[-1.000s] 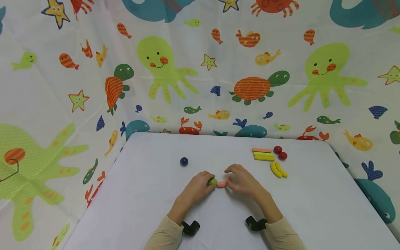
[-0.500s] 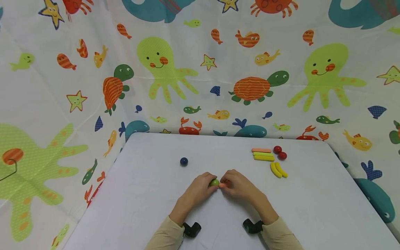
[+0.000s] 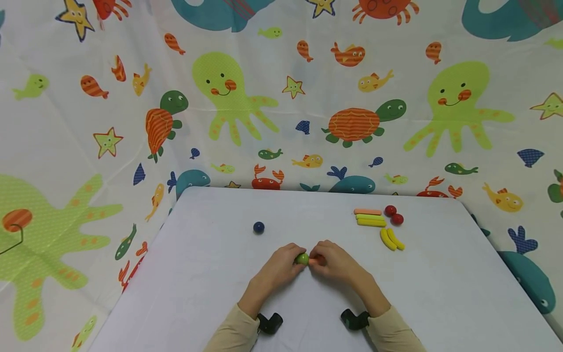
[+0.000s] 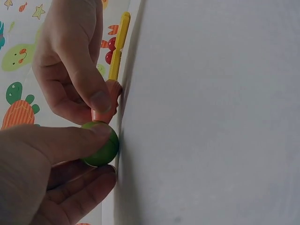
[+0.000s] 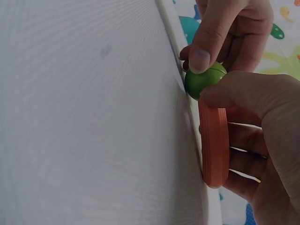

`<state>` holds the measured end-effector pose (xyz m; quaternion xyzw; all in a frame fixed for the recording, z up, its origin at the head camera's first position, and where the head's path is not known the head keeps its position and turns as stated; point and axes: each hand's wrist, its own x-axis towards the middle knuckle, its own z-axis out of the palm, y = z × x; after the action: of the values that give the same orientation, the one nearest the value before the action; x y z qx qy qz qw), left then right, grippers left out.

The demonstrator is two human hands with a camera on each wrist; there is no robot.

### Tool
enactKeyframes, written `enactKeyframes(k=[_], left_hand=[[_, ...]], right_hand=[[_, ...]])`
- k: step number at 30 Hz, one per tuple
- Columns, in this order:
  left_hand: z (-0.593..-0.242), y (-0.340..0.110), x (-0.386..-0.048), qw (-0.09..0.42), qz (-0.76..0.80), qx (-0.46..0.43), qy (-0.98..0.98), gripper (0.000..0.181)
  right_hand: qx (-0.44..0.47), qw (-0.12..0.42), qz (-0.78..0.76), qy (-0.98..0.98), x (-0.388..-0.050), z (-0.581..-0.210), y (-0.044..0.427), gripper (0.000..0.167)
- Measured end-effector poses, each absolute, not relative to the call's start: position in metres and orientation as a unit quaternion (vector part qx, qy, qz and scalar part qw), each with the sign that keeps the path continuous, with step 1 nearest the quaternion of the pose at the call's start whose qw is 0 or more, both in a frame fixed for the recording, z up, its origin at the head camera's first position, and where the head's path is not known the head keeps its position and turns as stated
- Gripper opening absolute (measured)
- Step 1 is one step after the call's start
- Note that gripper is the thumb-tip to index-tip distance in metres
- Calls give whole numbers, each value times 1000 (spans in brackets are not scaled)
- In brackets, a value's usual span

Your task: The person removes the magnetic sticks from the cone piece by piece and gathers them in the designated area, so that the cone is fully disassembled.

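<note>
My left hand [image 3: 279, 265] pinches a green ball [image 3: 302, 258] between thumb and fingers, low over the white table. Close on its right, my right hand [image 3: 336, 261] pinches a curved, ribbed orange stick [image 5: 215, 145] near one end. In the right wrist view, that end of the stick meets the green ball [image 5: 200, 85], though the thumb partly covers the contact. The left wrist view has the ball [image 4: 105, 152] below the stick [image 4: 114, 91], with both thumbs close together. From the head view, most of the stick is hidden by the right hand.
A dark blue ball [image 3: 259, 227] lies beyond the left hand. Toward the back right are a straight orange stick [image 3: 367, 211], yellow-green sticks [image 3: 371, 222], red balls [image 3: 397, 219] and curved yellow pieces [image 3: 388, 239]. A patterned cloth [image 3: 281, 112] hangs behind the table [image 3: 211, 210].
The right hand has moved left and taken a closer grip on the orange stick, bringing both hands together. The left hand with the green ball has shifted slightly right. Little differs over the last half second.
</note>
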<state>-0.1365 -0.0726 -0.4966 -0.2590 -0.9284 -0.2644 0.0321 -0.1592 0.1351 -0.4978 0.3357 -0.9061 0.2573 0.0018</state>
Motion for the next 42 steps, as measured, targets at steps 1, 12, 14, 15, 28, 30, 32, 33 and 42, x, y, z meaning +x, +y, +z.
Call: enactKeyframes(k=[1, 12, 14, 15, 28, 30, 32, 33, 42], left_hand=[[-496, -72, -136, 32, -264, -259, -929, 33], [-493, -73, -137, 24, -260, -255, -931, 34], [-492, -76, -138, 25, -258, -247, -934, 34], [-492, -77, -138, 27, -258, -242, -935, 34], [-494, -101, -147, 76, -283, -168, -941, 34], [-494, -105, -149, 87, -286, -150, -942, 34], [-494, -109, -150, 97, -292, -131, -942, 35], [-494, -111, -151, 101, -298, -121, -941, 36], [-498, -132, -157, 131, -337, -60, -931, 34]], right_hand=[[335, 1, 256, -907, -159, -498, 135, 8], [319, 10, 257, -912, -160, -494, 138, 9], [307, 11, 257, -916, -160, -494, 139, 9], [299, 10, 257, -919, -161, -493, 140, 9], [238, -13, 253, -938, -166, -488, 149, 13], [235, -15, 255, -938, -167, -489, 150, 13], [235, -16, 258, -937, -168, -491, 151, 13], [236, -15, 260, -936, -168, -492, 151, 13], [238, -21, 258, -936, -168, -495, 153, 16]])
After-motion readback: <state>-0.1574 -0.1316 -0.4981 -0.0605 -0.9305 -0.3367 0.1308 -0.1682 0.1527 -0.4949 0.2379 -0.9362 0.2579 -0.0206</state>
